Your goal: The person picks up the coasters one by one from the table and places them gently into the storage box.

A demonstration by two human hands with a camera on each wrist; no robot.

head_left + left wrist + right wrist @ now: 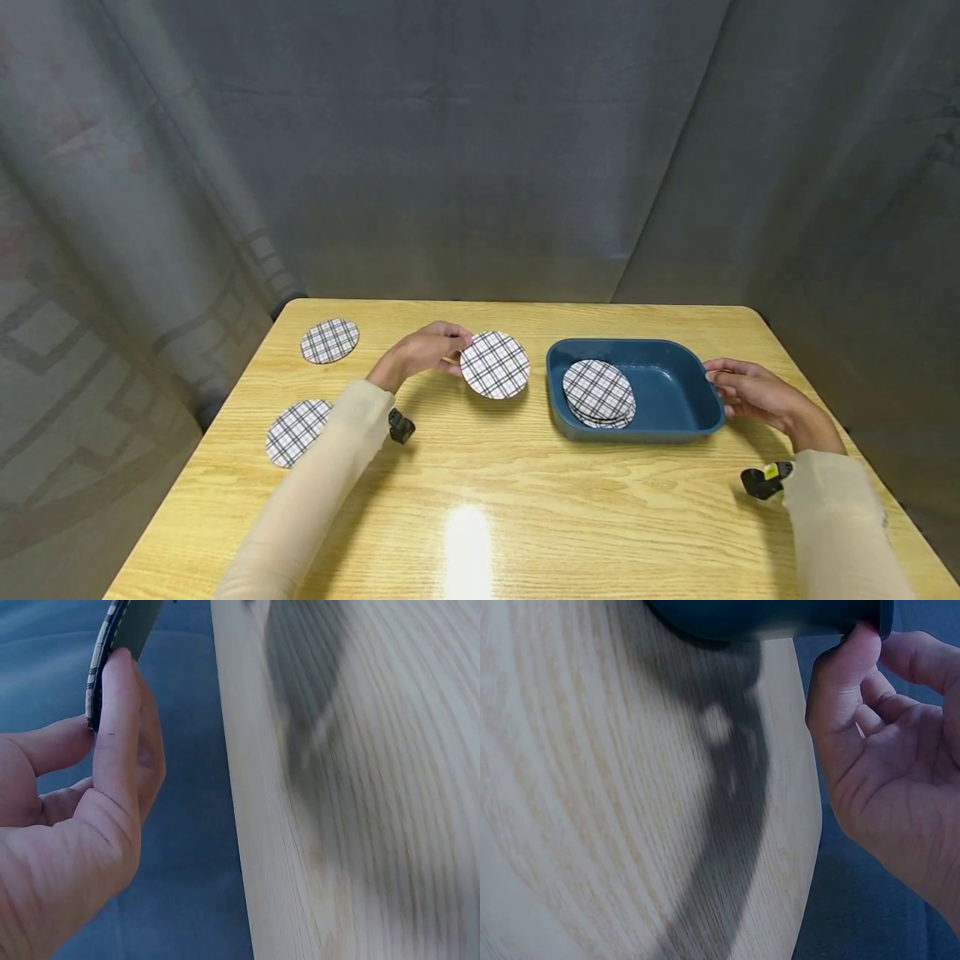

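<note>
Left hand [431, 347] pinches a plaid coaster [495, 365] by its edge, leaving its face uncovered. Right hand [757, 396] pinches the blue tray [671, 404] by its right rim, probably steadying it.

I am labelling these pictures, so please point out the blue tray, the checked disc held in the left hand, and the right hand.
Blue tray [671, 400], head view: bare floor.
Held disc [495, 365], head view: middle of its face.
Right hand [759, 396], head view: its middle part.
</note>
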